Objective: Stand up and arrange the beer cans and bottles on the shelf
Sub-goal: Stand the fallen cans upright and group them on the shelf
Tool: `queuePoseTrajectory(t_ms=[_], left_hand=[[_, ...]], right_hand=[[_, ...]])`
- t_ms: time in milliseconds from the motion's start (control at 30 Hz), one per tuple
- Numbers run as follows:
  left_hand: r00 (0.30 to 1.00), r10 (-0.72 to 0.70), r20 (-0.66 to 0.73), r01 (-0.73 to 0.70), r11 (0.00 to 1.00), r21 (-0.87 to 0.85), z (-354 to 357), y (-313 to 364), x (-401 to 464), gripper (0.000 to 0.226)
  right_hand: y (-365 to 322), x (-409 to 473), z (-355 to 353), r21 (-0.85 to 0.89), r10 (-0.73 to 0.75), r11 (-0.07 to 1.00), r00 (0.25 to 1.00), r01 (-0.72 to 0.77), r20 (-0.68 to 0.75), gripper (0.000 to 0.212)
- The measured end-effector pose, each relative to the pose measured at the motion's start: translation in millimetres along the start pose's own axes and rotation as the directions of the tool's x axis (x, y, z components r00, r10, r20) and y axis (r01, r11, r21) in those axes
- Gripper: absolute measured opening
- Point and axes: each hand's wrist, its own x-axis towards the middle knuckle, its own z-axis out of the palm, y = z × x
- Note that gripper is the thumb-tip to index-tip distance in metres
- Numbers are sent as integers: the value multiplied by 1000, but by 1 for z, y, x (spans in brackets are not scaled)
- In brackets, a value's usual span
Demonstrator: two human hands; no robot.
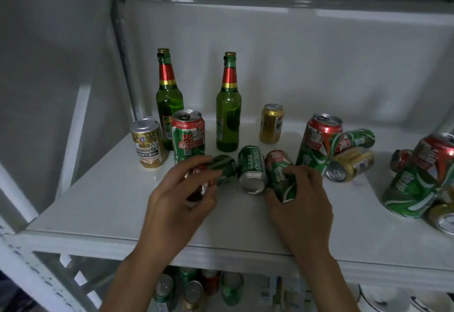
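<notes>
On the white shelf (pixel 103 203), my left hand (pixel 179 201) grips a lying green and red can (pixel 223 166). My right hand (pixel 299 196) grips another lying green can (pixel 280 174). Between them a green Tsingtao can (pixel 251 169) lies with its base toward me. Upright stand two green bottles (pixel 169 100) (pixel 228 115), a white and gold can (pixel 148 143), a green and red can (pixel 188 136), a gold can (pixel 271 123) and a tall green can (pixel 317 139). A gold can (pixel 350 164) and a green can (pixel 356 139) lie on their sides.
At the right edge a big green and red can (pixel 422 176) stands tilted among lying cans (pixel 400 159) (pixel 444 216). The shelf has a back wall and a left metal post (pixel 122 49). Several cans (pixel 196 289) sit on the lower shelf.
</notes>
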Motion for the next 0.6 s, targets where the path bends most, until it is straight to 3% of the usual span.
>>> queuePoseTrajectory(t_ms=[133,300,433,500,600], left_hand=[[1000,-8,1,8,995,97,-21,1,32,26],[992,-14,124,-9,983,184,-24,9,78,27],[973,-116,200,64,966,251,0,17,95,41],[972,-152,182,114,972,205,15,18,94,44],[956,-290,47,291,957,-10,32,20,87,53]], right_hand=[[3,-1,-1,28,22,999,1000,-22,-22,47],[1,-2,-4,134,52,990,999,-50,-9,46],[0,-3,-5,149,65,987,998,-63,-8,48],[0,-4,-4,154,75,985,997,-74,-3,49],[1,-5,-5,162,86,983,996,-85,-2,50]])
